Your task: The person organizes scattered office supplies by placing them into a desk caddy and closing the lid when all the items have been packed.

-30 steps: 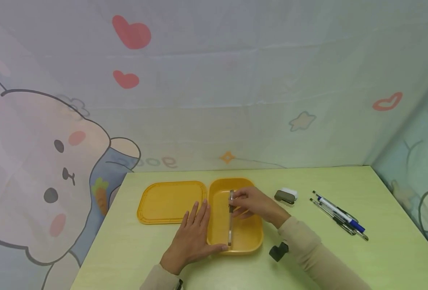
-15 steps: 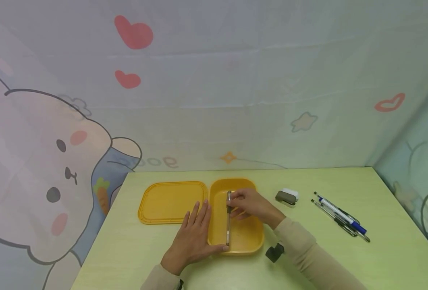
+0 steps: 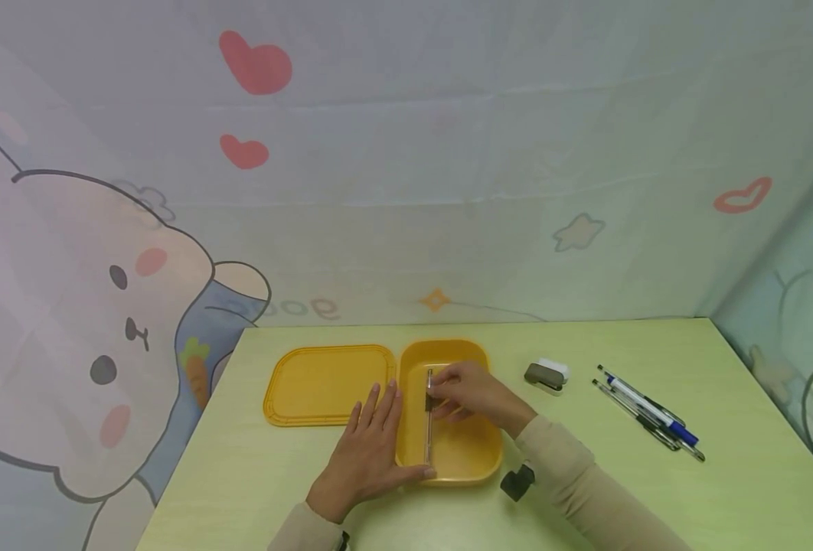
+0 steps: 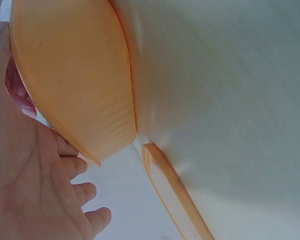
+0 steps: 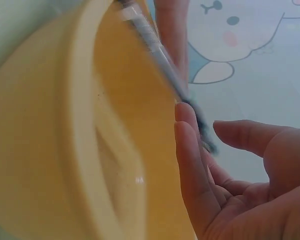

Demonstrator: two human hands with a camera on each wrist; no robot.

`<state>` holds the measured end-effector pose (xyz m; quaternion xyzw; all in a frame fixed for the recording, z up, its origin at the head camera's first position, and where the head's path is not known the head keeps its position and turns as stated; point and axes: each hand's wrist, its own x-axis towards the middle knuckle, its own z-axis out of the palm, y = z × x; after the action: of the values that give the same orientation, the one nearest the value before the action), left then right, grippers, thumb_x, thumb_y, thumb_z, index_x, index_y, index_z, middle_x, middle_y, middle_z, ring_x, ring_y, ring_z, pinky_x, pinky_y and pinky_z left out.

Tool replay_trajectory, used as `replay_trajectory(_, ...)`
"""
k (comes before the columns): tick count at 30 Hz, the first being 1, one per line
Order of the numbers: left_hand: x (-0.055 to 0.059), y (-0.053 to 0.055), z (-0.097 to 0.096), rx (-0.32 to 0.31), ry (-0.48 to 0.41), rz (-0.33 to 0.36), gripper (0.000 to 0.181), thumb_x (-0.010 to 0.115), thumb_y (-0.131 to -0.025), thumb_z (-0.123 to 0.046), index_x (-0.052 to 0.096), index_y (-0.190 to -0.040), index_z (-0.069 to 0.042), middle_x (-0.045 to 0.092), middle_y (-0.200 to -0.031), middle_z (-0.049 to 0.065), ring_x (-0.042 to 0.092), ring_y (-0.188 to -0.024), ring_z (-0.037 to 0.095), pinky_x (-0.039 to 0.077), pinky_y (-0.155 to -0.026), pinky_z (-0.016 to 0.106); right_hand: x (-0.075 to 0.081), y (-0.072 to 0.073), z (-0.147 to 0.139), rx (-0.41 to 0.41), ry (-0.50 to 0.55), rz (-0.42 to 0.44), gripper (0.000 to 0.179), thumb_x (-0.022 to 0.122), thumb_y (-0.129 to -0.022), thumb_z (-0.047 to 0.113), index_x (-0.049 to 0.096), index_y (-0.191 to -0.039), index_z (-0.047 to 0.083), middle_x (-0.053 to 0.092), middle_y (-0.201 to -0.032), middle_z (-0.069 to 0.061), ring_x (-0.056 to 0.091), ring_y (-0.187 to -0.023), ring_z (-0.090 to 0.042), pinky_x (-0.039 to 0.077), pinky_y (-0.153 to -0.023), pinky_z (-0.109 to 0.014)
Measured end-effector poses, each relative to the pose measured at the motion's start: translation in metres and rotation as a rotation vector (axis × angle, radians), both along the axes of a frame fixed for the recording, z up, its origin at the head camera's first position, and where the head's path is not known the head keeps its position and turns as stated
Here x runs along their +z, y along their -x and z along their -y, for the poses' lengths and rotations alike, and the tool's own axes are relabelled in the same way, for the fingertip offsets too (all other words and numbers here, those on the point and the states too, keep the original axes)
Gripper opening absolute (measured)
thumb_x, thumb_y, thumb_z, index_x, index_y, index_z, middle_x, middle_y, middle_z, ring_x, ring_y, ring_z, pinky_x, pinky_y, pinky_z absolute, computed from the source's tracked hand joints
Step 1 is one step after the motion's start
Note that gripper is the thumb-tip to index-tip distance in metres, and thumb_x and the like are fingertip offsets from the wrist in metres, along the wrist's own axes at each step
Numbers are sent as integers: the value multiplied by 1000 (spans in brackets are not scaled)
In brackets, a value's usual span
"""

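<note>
A clear pen (image 3: pixel 429 428) with a dark grip lies lengthwise over the yellow box (image 3: pixel 471 459), close to its left side. My right hand (image 3: pixel 474 394) holds it near its far end between thumb and fingers, and the pen also shows in the right wrist view (image 5: pixel 157 50). With fingers straight, my left hand (image 3: pixel 365 451) rests along the box's left side, its thumb reaching over the near rim by the pen's lower end. In the left wrist view that palm (image 4: pixel 25 175) lies beside the outer box wall (image 4: pixel 75 75).
A flat yellow lid (image 3: pixel 327 386) lies left of the box. To the right sit a dark grey stapler (image 3: pixel 544 376) and a white item (image 3: pixel 555 366) behind it. Several pens, with a blue-capped marker (image 3: pixel 654 409), lie farther right. A printed cloth hangs behind the table.
My right hand has moved a little left and toward me with the pen, which now lies closer to the box's left wall. The left hand stays in place.
</note>
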<state>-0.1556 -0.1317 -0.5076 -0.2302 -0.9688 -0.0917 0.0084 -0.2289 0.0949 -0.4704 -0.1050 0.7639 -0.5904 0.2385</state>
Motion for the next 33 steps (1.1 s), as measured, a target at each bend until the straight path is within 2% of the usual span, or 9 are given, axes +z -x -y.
replay_trajectory(7,1,0,0,-1,-11,11,123,43,-81,-91,12,-164,-5,9,-171,12,6,-157,36,18,-122,61,-3,0,-1,13,-7,12,34,62,-101,19,64,-121,-8,72,-97,-15,75,-84,-25,62,-79,-46)
replay_trajectory(16,1,0,1,-4,-14,0,123,44,-81,-91,11,-164,-7,11,-171,13,8,-157,36,19,-122,61,-3,0,-2,19,-10,10,29,62,-101,20,66,-115,-5,72,-98,-17,75,-83,-26,62,-79,-46)
replay_trajectory(23,0,0,0,-4,-15,6,123,42,-81,-92,11,-164,-7,10,-171,12,4,-157,34,18,-122,61,-5,-1,-4,22,-11,14,36,63,-101,22,63,-120,-9,72,-97,-16,76,-82,-26,62,-77,-45)
replay_trajectory(33,1,0,0,-2,-10,10,121,47,-82,-88,12,-164,-7,9,-171,11,4,-157,34,18,-122,60,-2,-3,-11,33,-7,14,41,63,-101,27,63,-123,-7,72,-101,-16,75,-86,-27,62,-78,-44)
